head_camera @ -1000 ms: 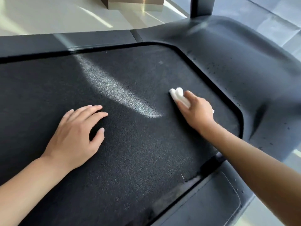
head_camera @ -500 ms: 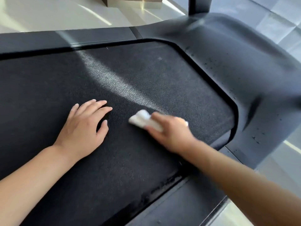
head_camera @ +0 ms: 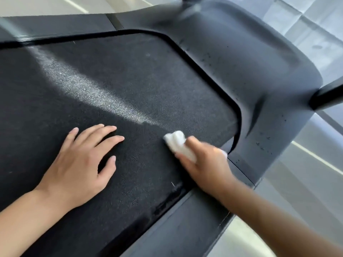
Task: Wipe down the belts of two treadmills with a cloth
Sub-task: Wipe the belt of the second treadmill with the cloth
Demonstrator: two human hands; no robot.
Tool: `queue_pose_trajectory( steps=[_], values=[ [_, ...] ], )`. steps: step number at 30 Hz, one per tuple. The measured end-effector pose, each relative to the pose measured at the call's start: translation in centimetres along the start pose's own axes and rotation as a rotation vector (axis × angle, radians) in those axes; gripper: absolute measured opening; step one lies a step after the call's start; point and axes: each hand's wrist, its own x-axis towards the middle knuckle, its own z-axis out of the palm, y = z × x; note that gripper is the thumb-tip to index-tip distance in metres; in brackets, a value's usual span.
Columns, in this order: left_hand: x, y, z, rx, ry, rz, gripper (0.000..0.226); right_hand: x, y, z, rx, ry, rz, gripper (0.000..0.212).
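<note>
Bracing flat on the belt [head_camera: 130, 80], the left hand [head_camera: 81, 164] lies open, fingers spread, holding nothing, toward the belt's near edge. Just beside it to the right, the cloth [head_camera: 177, 143] sits wadded under the right hand [head_camera: 206, 164], which is closed around it, white folds protruding past the fingertips. It appears light, soft and compressible; bunched in the palm is the practical hold. Cloth and hand press the belt near its near right corner, beside the dark plastic housing [head_camera: 250, 71].

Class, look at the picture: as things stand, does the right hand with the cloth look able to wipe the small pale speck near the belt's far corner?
Probably yes. The belt lies bare between the white cloth in the right hand and the speck; the left hand rests flat off to the side.
</note>
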Motion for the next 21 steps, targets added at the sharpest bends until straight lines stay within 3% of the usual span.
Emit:
queue_pose_trajectory(
  steps=[3,8,10,14,16,21],
  values=[
    [0.2,0.1,0.0,0.015,0.002,-0.001,0.054,-1.3,-4.6,1.2,0.083,-0.084,-0.204,0.033],
    [0.2,-0.1,0.2,0.013,0.011,0.013,0.054,-0.8,-4.3,1.6,0.133,-0.079,-0.270,0.032],
    [0.2,0.0,0.1,0.014,0.021,0.013,0.054,-0.1,-1.5,0.9,0.102,-0.044,-0.197,0.033],
    [0.1,0.0,0.1,0.010,0.036,0.017,0.053,4.2,7.1,-1.7,-0.059,0.094,0.161,0.035],
    [0.1,0.1,0.1,0.011,0.038,0.019,0.053,5.1,8.8,-2.7,-0.160,0.075,0.203,0.036],
    [-0.1,0.4,0.3,0.035,0.059,0.027,0.055,-0.3,1.6,-1.8,-0.209,0.101,0.131,0.034]
  ],
)
